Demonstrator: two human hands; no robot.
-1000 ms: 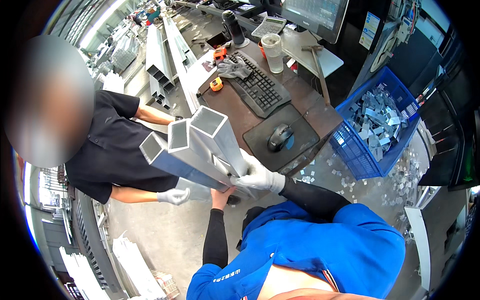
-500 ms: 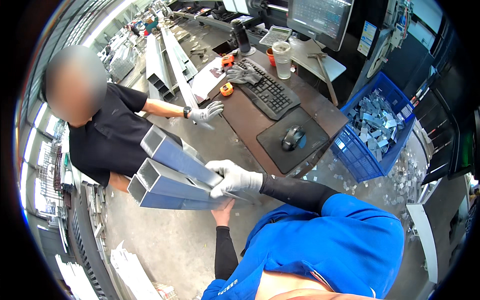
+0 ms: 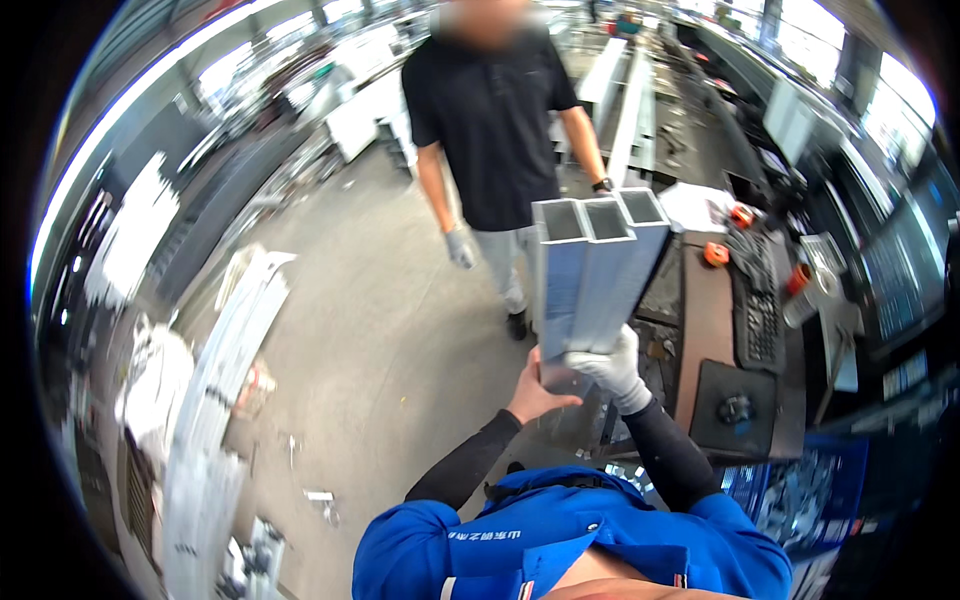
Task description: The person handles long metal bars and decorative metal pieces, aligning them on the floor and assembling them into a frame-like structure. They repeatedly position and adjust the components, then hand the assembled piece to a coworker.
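Note:
Three hollow rectangular metal tubes [image 3: 585,285] stand side by side in front of me, their open ends up and pointing away. My bare left hand [image 3: 541,392] grips the bundle low on its left side, thumb along the near face. On the right side my gloved right hand [image 3: 612,368] wraps round the tubes near their lower part. Both my forearms wear black sleeves. The tubes' lower ends are hidden behind my hands. Beyond the bundle stands a co-worker in a black shirt [image 3: 490,130], one gloved hand hanging down.
At right, a brown desk [image 3: 708,330] holds a keyboard [image 3: 757,320], a mouse [image 3: 735,409] and an orange tape measure [image 3: 715,254]. Below it is a blue crate [image 3: 845,480] of metal offcuts. Long metal profiles [image 3: 215,400] lie on the left.
My view has swung left. The tubes, which pointed left and lay flatter, now point up and away. Both my hands keep hold of them. The co-worker's outstretched gloved hand is now hidden behind the tubes.

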